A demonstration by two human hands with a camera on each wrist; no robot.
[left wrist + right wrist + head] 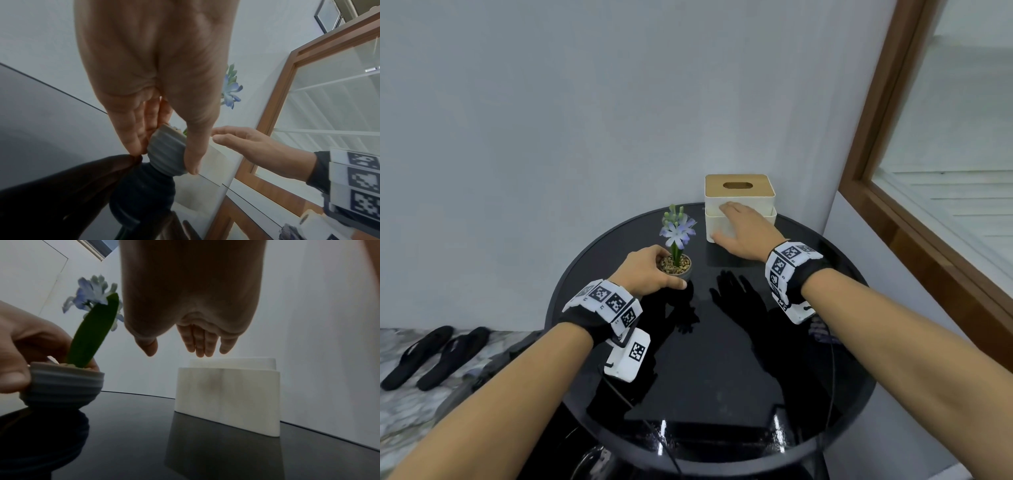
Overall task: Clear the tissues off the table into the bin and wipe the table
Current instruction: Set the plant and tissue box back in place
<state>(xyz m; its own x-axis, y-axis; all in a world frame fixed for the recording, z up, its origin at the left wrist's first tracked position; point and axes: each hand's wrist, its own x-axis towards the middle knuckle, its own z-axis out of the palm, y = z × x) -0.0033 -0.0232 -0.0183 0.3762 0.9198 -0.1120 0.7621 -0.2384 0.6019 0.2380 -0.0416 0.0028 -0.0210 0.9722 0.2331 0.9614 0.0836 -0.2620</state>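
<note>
Table near edge cut off (head view).

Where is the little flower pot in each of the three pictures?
Head view: the flower pot sits left of centre on the black table, gripped by the left hand.
Left wrist view: lower centre, between thumb and fingers.
Right wrist view: far left.
Shared landmark: the cream tissue box, right of the pot in all three.

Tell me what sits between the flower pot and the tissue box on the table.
Nothing: between the flower pot and the tissue box, the right wrist view shows only bare black table.
</note>
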